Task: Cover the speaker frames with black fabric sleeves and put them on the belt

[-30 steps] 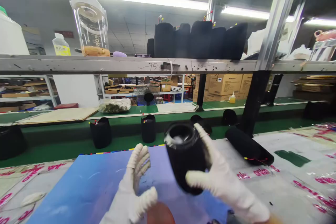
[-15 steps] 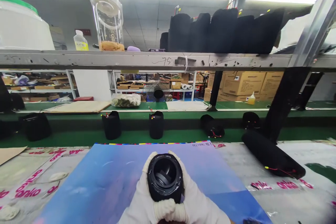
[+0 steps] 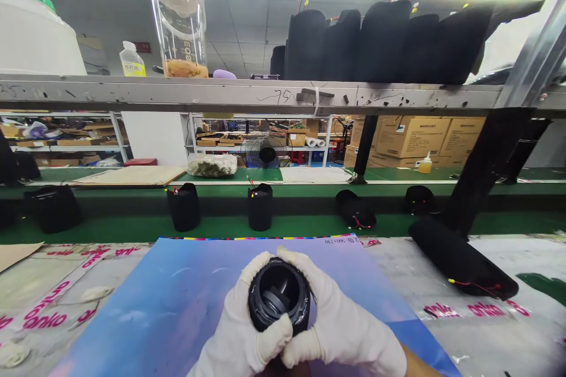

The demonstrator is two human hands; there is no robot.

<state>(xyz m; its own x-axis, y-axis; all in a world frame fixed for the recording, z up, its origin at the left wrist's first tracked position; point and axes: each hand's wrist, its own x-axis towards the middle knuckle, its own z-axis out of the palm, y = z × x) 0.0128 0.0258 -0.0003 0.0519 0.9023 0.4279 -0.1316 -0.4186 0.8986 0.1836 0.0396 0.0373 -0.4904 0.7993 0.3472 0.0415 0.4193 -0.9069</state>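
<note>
Both my hands wear white gloves and are wrapped round a black round hollow part (image 3: 283, 283) with a ringed opening facing up towards me. My left hand (image 3: 241, 318) grips its left side, the thumb pressed on the near rim. On the right side, my right hand (image 3: 336, 318) has its fingers curled over the far edge and its thumb low at the front. The part is held above a blue and pink printed sheet (image 3: 186, 294). Its underside is hidden by my hands.
A long black fabric-covered piece (image 3: 464, 256) with red wires lies at the right. Beyond the sheet, a green belt (image 3: 300, 221) carries several black cylinders, one a wired cylinder (image 3: 260, 207). Overhead, a shelf (image 3: 177, 91) holds a clear bottle (image 3: 177, 17) and black covered pieces (image 3: 384, 41).
My right hand has shifted its hold, its fingers now further over the far rim and its thumb lower. My left thumb has risen onto the near rim. The view has tilted slightly down.
</note>
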